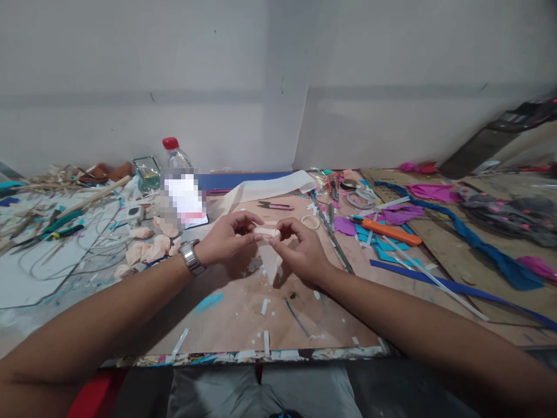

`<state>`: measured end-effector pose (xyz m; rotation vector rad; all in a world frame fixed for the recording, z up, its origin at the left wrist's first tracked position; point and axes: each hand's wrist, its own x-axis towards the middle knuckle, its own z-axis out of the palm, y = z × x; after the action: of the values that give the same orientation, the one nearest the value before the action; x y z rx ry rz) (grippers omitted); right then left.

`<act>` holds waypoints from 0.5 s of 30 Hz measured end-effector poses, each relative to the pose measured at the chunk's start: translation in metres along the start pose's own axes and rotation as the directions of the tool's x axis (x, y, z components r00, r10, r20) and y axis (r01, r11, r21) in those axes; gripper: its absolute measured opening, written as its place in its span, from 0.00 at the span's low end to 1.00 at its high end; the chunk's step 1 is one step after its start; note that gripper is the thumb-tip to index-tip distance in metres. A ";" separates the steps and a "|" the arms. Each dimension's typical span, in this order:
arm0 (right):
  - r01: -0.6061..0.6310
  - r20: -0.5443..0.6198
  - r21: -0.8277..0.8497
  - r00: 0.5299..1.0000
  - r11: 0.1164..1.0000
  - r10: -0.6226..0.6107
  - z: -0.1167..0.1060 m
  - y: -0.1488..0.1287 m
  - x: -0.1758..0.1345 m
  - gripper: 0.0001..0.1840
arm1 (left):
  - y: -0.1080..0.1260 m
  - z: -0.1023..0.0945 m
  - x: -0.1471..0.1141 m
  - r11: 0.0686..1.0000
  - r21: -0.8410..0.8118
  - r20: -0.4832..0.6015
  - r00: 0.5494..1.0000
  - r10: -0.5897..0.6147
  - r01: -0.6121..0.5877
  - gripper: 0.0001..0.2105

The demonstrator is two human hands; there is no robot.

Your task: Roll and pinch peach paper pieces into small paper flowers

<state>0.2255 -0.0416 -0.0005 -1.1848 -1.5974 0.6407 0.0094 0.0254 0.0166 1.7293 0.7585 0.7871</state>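
Just above the middle of the table, my left hand point(226, 237) and my right hand point(302, 247) pinch a pale cream strip of thin material point(270, 262), paper or cloth. Its upper edge looks rolled between my fingertips, and a pointed end hangs below. Behind my hands lie thread snips point(278, 206) and a long pale strip point(270, 187). Close to my right hand is a cream ring, like a tape roll point(310, 222). Several crumpled peach pieces point(148, 249) lie left of my watch-wearing left wrist.
A lit phone point(186, 200) leans before a red-capped bottle point(176, 154). Green-handled pliers point(65, 225), a cable and wooden sticks crowd the left. On the right are an orange utility knife point(391, 231), a blue strip point(452, 284) and coloured scraps. A grey wall point(195, 75) stands behind.
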 end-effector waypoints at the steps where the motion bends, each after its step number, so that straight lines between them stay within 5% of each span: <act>1: -0.007 -0.003 0.003 1.000 1.000 0.007 0.000 0.000 0.000 0.16 | 0.000 0.000 0.000 0.999 0.028 -0.007 1.000 0.018 -0.018 0.22; 9: -0.044 -0.016 0.011 0.999 0.999 0.045 0.000 0.001 0.002 0.18 | 0.002 0.000 0.000 0.983 0.179 -0.060 0.996 0.062 -0.051 0.18; 15: -0.001 0.085 -0.076 0.996 0.997 0.007 -0.001 0.004 0.000 0.16 | 0.010 0.003 -0.006 0.913 0.326 -0.065 0.958 0.280 -0.245 0.17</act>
<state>0.2281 -0.0399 -0.0033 -1.2308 -1.7046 0.6457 0.0095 0.0162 0.0240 2.1216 0.7661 0.9933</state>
